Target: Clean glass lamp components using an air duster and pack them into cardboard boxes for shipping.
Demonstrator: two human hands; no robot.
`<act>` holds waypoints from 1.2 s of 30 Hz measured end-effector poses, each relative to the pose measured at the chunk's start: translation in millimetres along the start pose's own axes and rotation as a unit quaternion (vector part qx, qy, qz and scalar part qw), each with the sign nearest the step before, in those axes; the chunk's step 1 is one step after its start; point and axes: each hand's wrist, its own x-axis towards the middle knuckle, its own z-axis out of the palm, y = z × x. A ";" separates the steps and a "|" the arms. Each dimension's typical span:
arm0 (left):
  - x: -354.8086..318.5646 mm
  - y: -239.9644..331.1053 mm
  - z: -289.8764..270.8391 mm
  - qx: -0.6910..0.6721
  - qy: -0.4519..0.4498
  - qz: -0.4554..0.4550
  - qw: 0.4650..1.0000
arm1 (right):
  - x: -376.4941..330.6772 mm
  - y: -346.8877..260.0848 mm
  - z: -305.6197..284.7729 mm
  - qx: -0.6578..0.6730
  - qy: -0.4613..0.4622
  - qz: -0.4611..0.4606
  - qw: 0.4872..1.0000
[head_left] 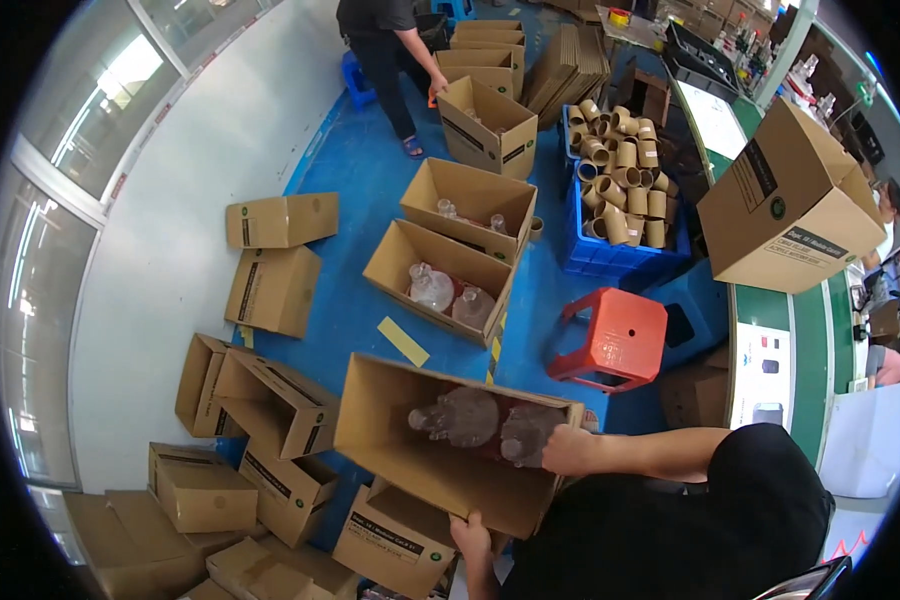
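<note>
Blue floor [355, 310] runs away beyond both grips to a white wall [190, 130] at far left. Directly between the grips lies the box [440, 470] — open-topped, with two clear bottles [465, 415] inside, the nearer one just beside the right grip [570, 450]. As far as shows, filling looks done here; the top is not closed. Beyond the grips, two more open boxes [455, 255] also hold bottles, while an open carton [280, 400] left of the left grip [473, 540] shows none.

The left forearm comes up from below, its grip pinched over the near rim, thumb inside, fingers hidden. The right arm bends at the elbow, forearm reaching level across to the box's right end; its grip is curled into a fist there, apparently clasping the rim — the fingertips cannot be seen.
</note>
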 end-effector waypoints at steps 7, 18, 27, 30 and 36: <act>28.9 -9.6 6.0 0.022 0.051 -0.029 0.998 | 43.6 27.0 7.4 -0.049 0.076 0.012 0.996; 156.9 21.4 57.2 0.019 0.095 0.041 0.994 | 119.6 135.6 28.3 -0.018 0.095 0.046 0.994; 283.3 150.4 137.0 -0.090 0.015 -0.031 0.995 | 164.7 300.9 -13.3 -0.072 0.198 0.122 0.970; 363.6 125.1 157.9 -0.021 -0.022 0.041 0.999 | 160.0 328.8 -13.0 -0.051 0.193 0.194 0.961; 390.5 82.8 188.6 -0.028 -0.045 -0.085 0.995 | 74.7 352.3 48.0 0.169 0.354 0.254 0.884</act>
